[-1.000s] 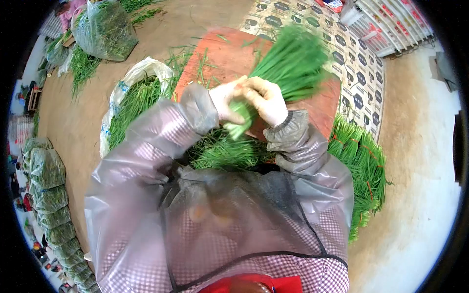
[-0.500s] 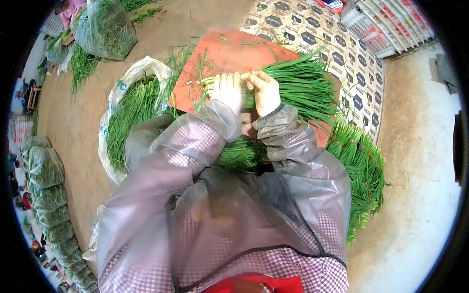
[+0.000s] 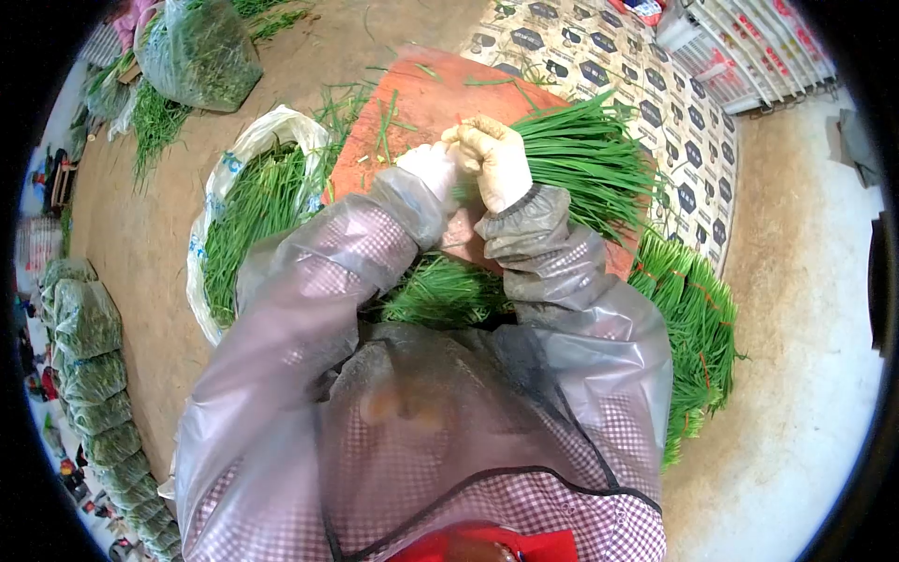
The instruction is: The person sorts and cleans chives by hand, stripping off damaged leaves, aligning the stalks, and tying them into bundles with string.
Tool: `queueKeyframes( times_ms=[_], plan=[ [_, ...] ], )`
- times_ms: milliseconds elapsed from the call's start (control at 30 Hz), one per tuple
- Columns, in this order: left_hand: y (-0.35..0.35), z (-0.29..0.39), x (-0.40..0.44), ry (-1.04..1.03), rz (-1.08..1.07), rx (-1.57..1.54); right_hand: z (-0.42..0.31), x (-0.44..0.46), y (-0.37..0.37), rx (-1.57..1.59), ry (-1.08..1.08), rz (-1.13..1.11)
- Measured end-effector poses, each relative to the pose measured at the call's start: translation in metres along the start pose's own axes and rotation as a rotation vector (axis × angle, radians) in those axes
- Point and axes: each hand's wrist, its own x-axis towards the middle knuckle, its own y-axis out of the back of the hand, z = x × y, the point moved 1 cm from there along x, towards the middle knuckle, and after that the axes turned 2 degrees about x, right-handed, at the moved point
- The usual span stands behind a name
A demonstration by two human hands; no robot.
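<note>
The bunch of green stalks point(image 3: 590, 159) is just above and right of the middle of the frame, over the red board point(image 3: 421, 84). It is long and thin, and its long way runs across the frame, sloping a little down to the right. The leafy tips fan out and point right. The other end is hidden by the hands, so I can't see just where it stops.

The left hand point(image 3: 428, 167) is at that hidden end. Its fingers look bent, but they are pale and blurry, so I can't tell how far open they are or how well they grip. The right hand point(image 3: 494, 167) is right beside it, with its fingers curled in and the tips close together. A tiny bit of red point(image 3: 459, 119) shows near those tips, too small to tell if they pinch it.

I think the stalks could slip apart if the left hand is loose, because the leafy end looks unheld. Pulling too hard could squash or snap some stems. Loose bits might get mixed in too, since scraps lie on the board and more greens point(image 3: 445, 292) sit below the hands
</note>
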Motion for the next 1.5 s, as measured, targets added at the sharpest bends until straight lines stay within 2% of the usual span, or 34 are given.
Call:
queueKeyframes(
  times_ms=[67,100,200,233,267,333,367,433,533,567,633,700,733,833,900,1000,1067,1100,1133,1167,1200,1267,1300,1333,1367,1400,1433,1467,1500],
  plan=[
    [0.011,-0.011,0.001,-0.022,-0.021,-0.096,-0.008,-0.003,-0.011,0.062,-0.003,-0.006],
    [0.013,-0.020,-0.001,-0.129,0.060,-0.086,-0.010,-0.006,-0.016,0.132,-0.007,-0.005],
    [0.013,-0.029,-0.003,-0.240,0.068,0.006,-0.003,-0.005,-0.021,0.156,0.042,0.035],
    [0.018,-0.025,-0.011,-0.231,0.004,-0.022,0.005,-0.003,-0.018,0.124,0.004,0.128],
    [0.006,-0.019,-0.001,-0.128,-0.142,0.076,0.026,0.005,0.003,0.246,-0.042,0.022],
    [0.011,-0.002,-0.015,-0.067,0.153,0.134,0.022,0.002,-0.002,0.123,-0.032,0.113],
    [0.015,-0.001,-0.018,-0.070,0.143,0.127,0.023,0.000,-0.002,0.125,-0.039,0.124],
    [0.026,0.000,-0.020,-0.032,-0.094,-0.003,0.016,0.001,-0.003,0.219,-0.067,0.144],
    [0.001,-0.015,-0.019,-0.146,0.013,0.078,0.009,-0.015,-0.022,0.032,0.019,0.152],
    [-0.026,-0.023,-0.011,-0.072,-0.034,0.045,0.012,-0.021,-0.027,-0.107,0.041,0.137],
    [-0.073,-0.045,-0.011,0.012,0.035,-0.958,0.024,-0.033,-0.034,-0.281,0.079,0.095],
    [-0.056,-0.036,-0.021,0.051,-0.048,-1.187,0.029,-0.043,-0.042,-0.275,0.097,0.026],
    [-0.054,-0.035,-0.018,0.005,-0.035,-0.890,0.030,-0.045,-0.039,-0.363,0.066,-0.015],
    [-0.050,-0.027,-0.009,-0.113,0.011,-0.004,0.039,-0.047,-0.036,-0.735,0.192,-0.113],
    [-0.033,-0.016,0.002,-0.051,-0.175,0.274,0.034,-0.067,-0.045,-0.743,0.077,-0.130],
    [0.007,0.004,-0.013,-0.081,-0.187,0.185,0.107,-0.105,-0.034,-0.978,0.220,-0.184],
    [0.002,0.007,-0.011,-0.112,-0.170,0.197,0.150,-0.109,-0.002,-1.435,0.025,-0.241],
    [0.006,0.010,-0.011,-0.086,-0.197,0.221,0.172,-0.102,0.009,-1.305,0.140,-0.187],
    [0.009,0.011,-0.015,-0.057,-0.228,0.246,0.173,-0.097,-0.002,-1.273,0.098,-0.078],
    [0.004,0.007,-0.016,-0.077,-0.193,0.236,0.169,-0.099,-0.009,-1.306,0.110,-0.105],
    [0.010,0.010,-0.019,-0.085,-0.170,0.237,0.162,-0.097,-0.008,-1.354,0.134,-0.132],
    [0.021,0.017,-0.024,-0.052,-0.250,0.213,0.151,-0.101,-0.007,-1.197,-0.071,-0.096],
    [0.026,0.020,-0.026,-0.047,-0.251,0.222,0.130,-0.106,-0.006,-1.090,-0.153,-0.197],
    [0.025,0.020,-0.030,-0.054,-0.247,0.220,0.096,-0.117,-0.010,-1.008,-0.179,-0.238],
    [0.025,0.019,-0.032,-0.057,-0.213,0.207,0.056,-0.130,-0.012,-1.114,-0.083,-0.237],
    [0.023,0.018,-0.032,-0.061,-0.177,0.192,0.037,-0.142,0.005,-0.967,-0.134,-0.135],
    [0.019,0.018,-0.030,-0.048,-0.174,0.194,0.001,-0.157,0.022,-1.044,0.057,0.009],
    [0.017,0.017,-0.030,-0.050,-0.176,0.191,-0.033,-0.168,0.038,-0.934,-0.124,0.230],
    [0.016,0.015,-0.030,-0.057,-0.163,0.186,-0.059,-0.178,0.067,-0.957,-0.137,0.331]
  ],
)
